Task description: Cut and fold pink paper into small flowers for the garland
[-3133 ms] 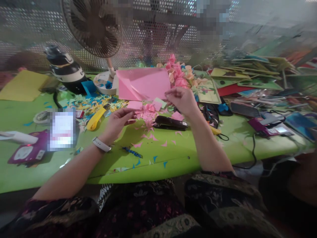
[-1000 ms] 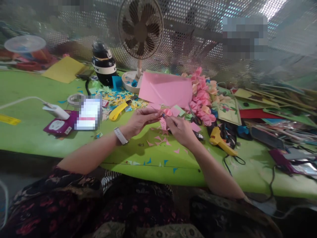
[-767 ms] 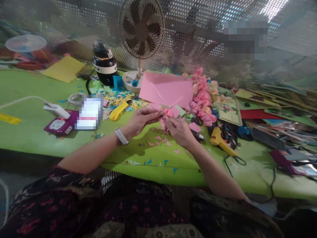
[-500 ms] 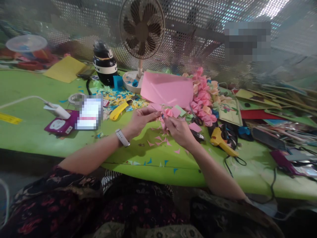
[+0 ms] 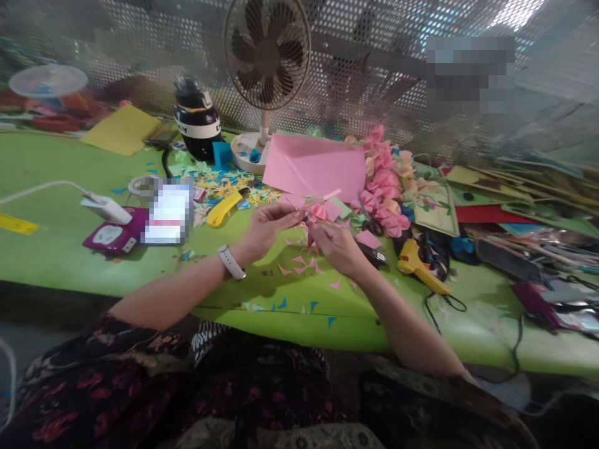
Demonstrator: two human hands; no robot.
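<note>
My left hand and my right hand meet over the green table, fingers pinched together on a small pink paper piece. A thin pink strip sticks up from it. My right hand also seems to hold a small dark tool, which I cannot make out. Pink paper scraps lie under both hands. A large pink sheet lies just behind, with a pile of pink paper flowers to its right.
A desk fan and a black bottle stand at the back. A yellow cutter, purple card, white charger lie left. A yellow glue gun, cables and stacked coloured cards fill the right.
The view has swung left since three seconds ago. My hands came together on the pink piece and stay nearly still; a thin pink strip now sticks up above them.
</note>
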